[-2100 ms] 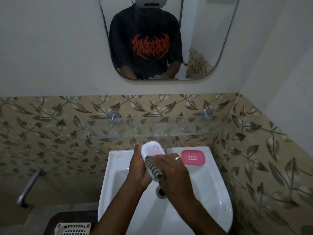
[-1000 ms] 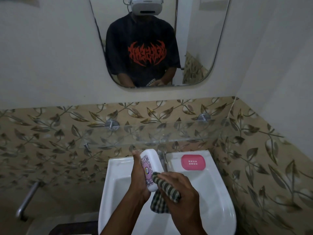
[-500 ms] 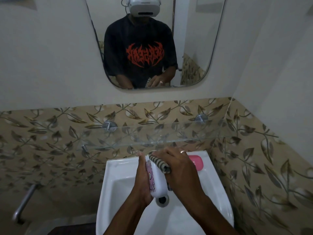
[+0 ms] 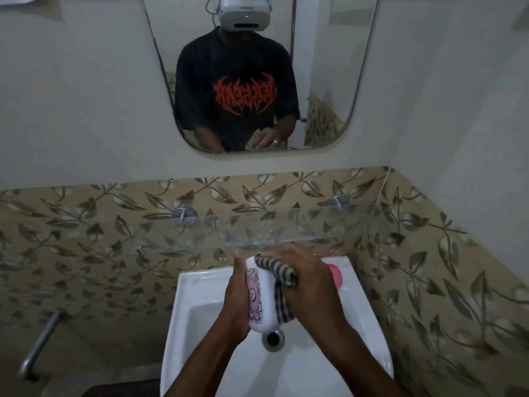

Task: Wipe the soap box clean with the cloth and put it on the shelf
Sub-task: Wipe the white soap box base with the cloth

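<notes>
Over the sink [image 4: 200, 285], left hand [image 4: 235, 305] grips soap box [image 4: 264, 299] (on edge), right hand [image 4: 307, 277] curled, clutching striped cloth [image 4: 282, 275] against it.

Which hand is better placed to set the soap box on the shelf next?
Probably the left. The left hand grips the soap box over the sink, just below the glass shelf, while the right hand holds the cloth against it.

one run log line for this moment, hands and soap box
phase: wiping | left hand: holds soap box over sink | right hand: grips checked cloth against soap box | glass shelf: soap box not on it
</notes>
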